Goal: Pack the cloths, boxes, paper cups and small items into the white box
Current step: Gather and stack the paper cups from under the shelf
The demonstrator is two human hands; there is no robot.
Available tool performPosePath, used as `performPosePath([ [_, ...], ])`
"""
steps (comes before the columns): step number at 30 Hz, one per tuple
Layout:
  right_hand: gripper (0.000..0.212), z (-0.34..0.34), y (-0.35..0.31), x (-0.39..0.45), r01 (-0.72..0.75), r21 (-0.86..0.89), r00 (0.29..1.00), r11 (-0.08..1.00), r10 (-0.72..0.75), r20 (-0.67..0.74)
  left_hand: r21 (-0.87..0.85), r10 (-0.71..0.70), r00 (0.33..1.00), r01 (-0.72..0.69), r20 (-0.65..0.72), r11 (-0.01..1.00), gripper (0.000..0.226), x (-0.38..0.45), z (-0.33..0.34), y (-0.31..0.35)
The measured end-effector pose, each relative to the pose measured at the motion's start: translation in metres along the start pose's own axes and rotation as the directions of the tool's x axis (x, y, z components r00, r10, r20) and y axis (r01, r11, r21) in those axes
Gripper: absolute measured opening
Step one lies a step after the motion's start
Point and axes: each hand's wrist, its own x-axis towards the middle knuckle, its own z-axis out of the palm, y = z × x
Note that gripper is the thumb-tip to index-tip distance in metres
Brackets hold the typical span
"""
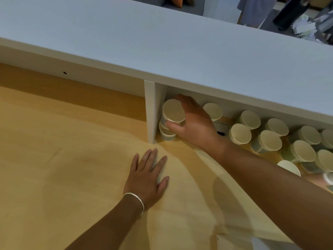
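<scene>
My right hand [193, 121] reaches under the white shelf and grips a stack of upside-down paper cups [173, 110] beside the shelf's upright divider [151, 112]. The stack's lower cups [166, 133] show below my thumb. My left hand [146, 177] lies flat with fingers spread on the wooden table [54, 159], holding nothing; a silver bangle is on its wrist. Several more upside-down paper cups [266, 139] stand in rows to the right under the shelf. The white box is not in view.
A long white shelf top [162, 46] overhangs the cups and limits the height above them. A white socket plate [221, 128] sits on the back wall behind my wrist. One cup [288, 166] at the right shows a white face. Clutter lies beyond the shelf at top right.
</scene>
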Motion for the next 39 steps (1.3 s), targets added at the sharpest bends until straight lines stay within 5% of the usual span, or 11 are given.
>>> performPosePath([
  [6,0.078,0.037,0.017,-0.004,0.077,-0.227,0.981,0.971,-0.033,0.190,-0.031,0.007,1.000,-0.008,-0.013,0.999,0.062,0.001,0.001,-0.002],
  [15,0.089,0.052,0.026,-0.013,0.129,-0.212,0.952,0.969,-0.062,0.299,-0.042,0.008,1.000,-0.008,-0.005,0.999,0.061,0.000,-0.001,-0.003],
  [21,0.048,0.019,0.045,0.004,-0.069,-0.017,0.997,0.997,0.069,-0.020,-0.052,0.006,1.000,-0.006,-0.003,0.999,0.060,-0.001,-0.003,-0.002],
  [25,0.055,0.016,0.065,0.036,-0.178,-0.203,0.978,0.963,0.195,0.068,-0.061,0.009,1.000,-0.010,-0.011,0.998,0.060,0.000,-0.003,-0.002],
  [28,0.065,0.028,0.070,0.044,-0.160,-0.165,0.980,0.973,0.177,0.094,-0.067,0.012,1.000,-0.014,-0.018,0.998,0.061,0.001,-0.002,-0.002],
  [39,0.065,0.009,0.047,0.036,-0.254,-0.190,0.966,0.948,0.240,-0.098,-0.043,-0.001,1.000,0.001,-0.005,0.999,0.061,0.002,-0.001,-0.003],
])
